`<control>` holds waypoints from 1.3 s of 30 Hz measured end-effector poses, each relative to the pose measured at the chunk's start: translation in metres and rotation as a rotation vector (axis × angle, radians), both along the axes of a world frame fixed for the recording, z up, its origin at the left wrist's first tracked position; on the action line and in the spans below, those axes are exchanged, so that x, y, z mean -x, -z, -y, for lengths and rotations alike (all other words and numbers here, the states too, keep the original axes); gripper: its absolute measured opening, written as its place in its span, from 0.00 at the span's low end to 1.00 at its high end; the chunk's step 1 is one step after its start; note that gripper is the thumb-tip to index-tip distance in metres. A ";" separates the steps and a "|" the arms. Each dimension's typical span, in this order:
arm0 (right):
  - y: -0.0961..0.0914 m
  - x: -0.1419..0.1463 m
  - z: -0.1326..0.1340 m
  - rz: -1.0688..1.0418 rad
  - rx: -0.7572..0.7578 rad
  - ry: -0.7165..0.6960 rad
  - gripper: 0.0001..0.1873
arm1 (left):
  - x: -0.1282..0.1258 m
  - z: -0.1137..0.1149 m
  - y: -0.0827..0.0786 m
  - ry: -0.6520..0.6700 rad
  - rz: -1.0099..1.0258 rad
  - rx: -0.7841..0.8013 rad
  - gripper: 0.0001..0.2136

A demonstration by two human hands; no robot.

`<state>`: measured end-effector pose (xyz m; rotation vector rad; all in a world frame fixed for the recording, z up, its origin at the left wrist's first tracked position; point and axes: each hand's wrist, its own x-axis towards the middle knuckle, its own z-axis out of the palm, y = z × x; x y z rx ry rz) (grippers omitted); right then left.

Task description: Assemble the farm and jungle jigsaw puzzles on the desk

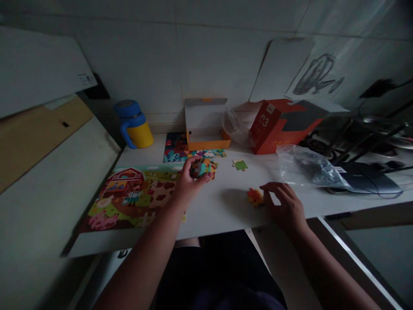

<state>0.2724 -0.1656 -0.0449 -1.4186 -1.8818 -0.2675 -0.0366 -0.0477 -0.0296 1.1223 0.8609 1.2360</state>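
Observation:
My left hand (pixel 189 183) is curled around a small stack of colourful puzzle pieces (pixel 203 167), held just above the white table (pixel 222 206). My right hand (pixel 284 202) rests on the table with its fingers bent, fingertips touching an orange puzzle piece (pixel 254 196). A finished farm puzzle (pixel 129 198) with a red barn lies to the left of my left hand. One loose green piece (pixel 240 164) lies further back.
A blue and yellow mug (pixel 134 125) stands at the back left. An open orange-rimmed box (pixel 204 125) sits on another puzzle picture (pixel 180 148). An orange carton (pixel 277 125), clear plastic bags (pixel 306 165) and a dark flat device (pixel 368 181) lie to the right.

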 end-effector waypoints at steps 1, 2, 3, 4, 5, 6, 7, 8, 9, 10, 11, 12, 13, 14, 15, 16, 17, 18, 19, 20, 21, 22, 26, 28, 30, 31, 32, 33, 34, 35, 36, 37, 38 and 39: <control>-0.007 0.011 -0.005 -0.014 0.003 -0.055 0.10 | 0.001 0.000 -0.001 0.004 -0.025 -0.030 0.32; -0.014 0.022 -0.012 -0.016 0.012 -0.121 0.11 | 0.001 0.000 -0.002 0.013 -0.051 -0.056 0.32; -0.023 0.034 -0.021 -0.013 0.034 -0.184 0.13 | 0.002 0.001 -0.003 0.028 -0.070 -0.073 0.31; -0.031 0.045 -0.032 0.003 0.067 -0.253 0.17 | 0.003 0.001 -0.004 0.043 -0.080 -0.079 0.31; -0.039 0.055 -0.045 0.035 0.098 -0.325 0.21 | 0.004 0.001 -0.004 0.058 -0.086 -0.079 0.30; -0.046 0.063 -0.059 0.076 0.141 -0.401 0.26 | 0.004 0.002 -0.005 0.066 -0.090 -0.075 0.30; -0.051 0.069 -0.073 0.128 0.161 -0.484 0.30 | 0.005 0.002 -0.005 0.073 -0.095 -0.066 0.30; -0.055 0.074 -0.087 0.172 0.182 -0.548 0.33 | 0.006 0.002 -0.005 0.081 -0.102 -0.056 0.31; -0.056 0.077 -0.100 0.201 0.200 -0.617 0.33 | 0.006 0.002 -0.005 0.089 -0.112 -0.048 0.31; -0.056 0.079 -0.111 0.207 0.210 -0.667 0.32 | 0.007 0.001 -0.005 0.097 -0.125 -0.043 0.31; -0.054 0.079 -0.120 0.198 0.216 -0.703 0.30 | 0.007 0.001 -0.004 0.102 -0.138 -0.039 0.31; -0.051 0.080 -0.127 0.175 0.219 -0.727 0.28 | 0.008 0.000 -0.004 0.105 -0.147 -0.033 0.30; -0.048 0.080 -0.132 0.136 0.218 -0.741 0.27 | 0.008 -0.001 -0.004 0.107 -0.152 -0.017 0.30; -0.045 0.079 -0.134 0.091 0.218 -0.749 0.26 | 0.008 -0.001 -0.004 0.108 -0.149 0.010 0.29; -0.041 0.079 -0.135 0.045 0.221 -0.751 0.25 | 0.008 -0.002 -0.004 0.111 -0.140 0.045 0.29; -0.039 0.078 -0.135 0.000 0.228 -0.748 0.24 | 0.008 -0.003 -0.004 0.116 -0.128 0.080 0.30; -0.036 0.078 -0.134 -0.037 0.234 -0.741 0.22 | 0.007 -0.004 -0.004 0.119 -0.122 0.107 0.30; -0.035 0.078 -0.133 -0.069 0.240 -0.731 0.20 | 0.006 -0.005 -0.003 0.116 -0.125 0.119 0.30; -0.034 0.078 -0.132 -0.093 0.248 -0.720 0.17 | 0.005 -0.006 -0.003 0.106 -0.135 0.118 0.30; -0.033 0.078 -0.131 -0.114 0.258 -0.712 0.15 | 0.004 -0.007 -0.003 0.095 -0.148 0.108 0.29; -0.033 0.079 -0.131 -0.137 0.269 -0.705 0.13 | 0.004 -0.007 -0.002 0.083 -0.162 0.099 0.29; -0.032 0.080 -0.131 -0.161 0.285 -0.703 0.12 | 0.003 -0.008 -0.002 0.076 -0.174 0.095 0.28; -0.029 0.083 -0.132 -0.283 0.367 -0.701 0.16 | 0.002 -0.008 -0.001 0.080 -0.132 0.147 0.29; -0.026 0.083 -0.132 -0.353 0.387 -0.706 0.18 | 0.004 -0.008 -0.001 0.086 -0.070 0.192 0.30; -0.025 0.082 -0.132 -0.412 0.387 -0.703 0.20 | 0.005 -0.008 -0.002 0.088 -0.011 0.219 0.30; -0.024 0.082 -0.132 -0.438 0.384 -0.697 0.21 | 0.006 -0.009 -0.002 0.085 0.012 0.226 0.30; -0.024 0.081 -0.132 -0.459 0.382 -0.689 0.21 | 0.006 -0.009 -0.002 0.078 0.029 0.229 0.30; -0.024 0.080 -0.133 -0.474 0.376 -0.677 0.22 | 0.007 -0.010 -0.002 0.066 0.039 0.229 0.30; -0.024 0.078 -0.133 -0.482 0.367 -0.665 0.22 | 0.007 -0.011 -0.002 0.047 0.047 0.225 0.29; -0.024 0.076 -0.133 -0.484 0.354 -0.653 0.22 | 0.007 -0.012 -0.002 0.020 0.055 0.219 0.29; -0.025 0.074 -0.134 -0.477 0.341 -0.639 0.22 | 0.008 -0.013 -0.001 -0.013 0.066 0.212 0.29; -0.026 0.071 -0.135 -0.463 0.330 -0.622 0.22 | 0.008 -0.015 -0.001 -0.051 0.081 0.204 0.30; -0.026 0.068 -0.136 -0.442 0.319 -0.600 0.21 | 0.009 -0.016 -0.001 -0.093 0.101 0.193 0.30; -0.027 0.065 -0.137 -0.413 0.312 -0.573 0.21 | 0.011 -0.018 -0.001 -0.141 0.123 0.180 0.31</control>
